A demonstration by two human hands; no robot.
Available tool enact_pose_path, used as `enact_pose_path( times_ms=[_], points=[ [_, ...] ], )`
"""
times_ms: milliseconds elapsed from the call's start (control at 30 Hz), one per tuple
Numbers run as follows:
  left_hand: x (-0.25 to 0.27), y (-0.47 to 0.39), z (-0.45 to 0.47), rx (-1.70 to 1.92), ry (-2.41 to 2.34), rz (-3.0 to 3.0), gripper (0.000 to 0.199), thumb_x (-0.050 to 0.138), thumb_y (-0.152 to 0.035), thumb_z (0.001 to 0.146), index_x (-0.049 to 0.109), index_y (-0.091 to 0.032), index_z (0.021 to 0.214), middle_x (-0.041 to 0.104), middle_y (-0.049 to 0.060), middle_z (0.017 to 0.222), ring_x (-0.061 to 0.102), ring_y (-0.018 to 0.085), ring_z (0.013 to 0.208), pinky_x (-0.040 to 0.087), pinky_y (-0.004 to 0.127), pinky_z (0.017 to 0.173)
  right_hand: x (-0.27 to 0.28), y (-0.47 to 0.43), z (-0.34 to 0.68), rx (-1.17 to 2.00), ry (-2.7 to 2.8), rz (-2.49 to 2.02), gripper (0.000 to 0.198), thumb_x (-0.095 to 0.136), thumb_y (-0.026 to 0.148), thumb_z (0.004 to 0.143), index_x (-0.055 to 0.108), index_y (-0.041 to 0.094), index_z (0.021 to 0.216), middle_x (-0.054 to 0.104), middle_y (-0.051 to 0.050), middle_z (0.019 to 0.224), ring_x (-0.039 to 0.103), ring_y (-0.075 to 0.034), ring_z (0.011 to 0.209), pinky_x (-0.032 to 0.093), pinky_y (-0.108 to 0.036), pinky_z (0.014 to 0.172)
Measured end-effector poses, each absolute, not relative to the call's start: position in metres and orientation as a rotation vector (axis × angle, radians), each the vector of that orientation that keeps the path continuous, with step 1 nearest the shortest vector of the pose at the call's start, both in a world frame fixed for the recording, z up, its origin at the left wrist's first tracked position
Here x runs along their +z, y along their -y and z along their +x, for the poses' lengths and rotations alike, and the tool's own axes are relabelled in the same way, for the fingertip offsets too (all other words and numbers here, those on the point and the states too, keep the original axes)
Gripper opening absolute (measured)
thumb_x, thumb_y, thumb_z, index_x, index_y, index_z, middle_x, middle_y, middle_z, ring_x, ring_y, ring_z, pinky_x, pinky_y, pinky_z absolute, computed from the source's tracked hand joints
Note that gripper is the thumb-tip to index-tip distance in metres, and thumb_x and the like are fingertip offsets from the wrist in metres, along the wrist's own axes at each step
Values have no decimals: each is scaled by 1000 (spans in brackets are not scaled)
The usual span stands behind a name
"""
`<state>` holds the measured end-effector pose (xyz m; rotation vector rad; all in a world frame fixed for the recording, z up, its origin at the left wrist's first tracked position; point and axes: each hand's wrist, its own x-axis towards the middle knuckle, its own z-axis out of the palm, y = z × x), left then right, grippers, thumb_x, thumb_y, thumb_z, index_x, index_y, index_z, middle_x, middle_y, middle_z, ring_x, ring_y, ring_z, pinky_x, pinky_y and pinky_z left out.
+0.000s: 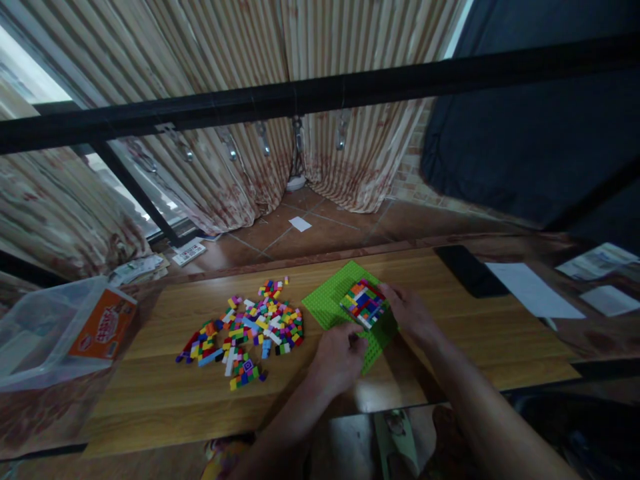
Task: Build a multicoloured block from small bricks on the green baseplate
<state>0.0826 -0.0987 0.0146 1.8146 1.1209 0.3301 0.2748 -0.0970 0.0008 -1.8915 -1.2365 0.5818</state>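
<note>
A square block of multicoloured toy bricks (364,303) sits on a green studded baseplate (325,293), which lies at an angle on the wooden table. My right hand (403,308) grips the block at its right side, and some of its fingers are hidden behind the edge. Over the plate's near left part is my left hand (339,357), close to the block's front corner. Its fingers are curled together, and a small dark spot shows between them, too unclear to name. Left of the plate, many loose bricks (273,323) are spread in a pile.
On the wooden table (165,400), a black phone-like slab (471,270) and a white paper sheet (533,290) lie at the right. A clear plastic bin (45,333) with an orange label stands left. A dark metal bar (240,100) crosses beyond the table, before striped curtains (220,53).
</note>
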Motion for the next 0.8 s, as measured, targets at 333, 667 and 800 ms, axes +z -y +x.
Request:
enact_pose_path(
  times_ms=[333,667,800],
  points=[
    [10,68,90,507,-1246,1765,69,45,-7,80,32,-10,147,64,16,125,66,20,99,48,29,92,8,104,274,820,1040,-2039,50,34,53,91,66,15,90,71,-12,80,67,-22,63,45,-27,47],
    [8,96,88,525,-1245,1843,63,48,-9,79,38,-11,142,60,17,126,62,24,108,47,37,97,-9,97,286,722,1002,-1909,55,38,60,88,68,15,79,73,-14,83,68,-23,70,51,-31,59],
    [6,99,88,518,-1230,1823,58,48,-8,79,43,-13,137,62,15,122,61,24,111,48,37,97,-11,96,285,639,1067,-1886,55,40,61,88,69,15,78,72,-12,76,68,-23,71,51,-30,60]
  ],
)
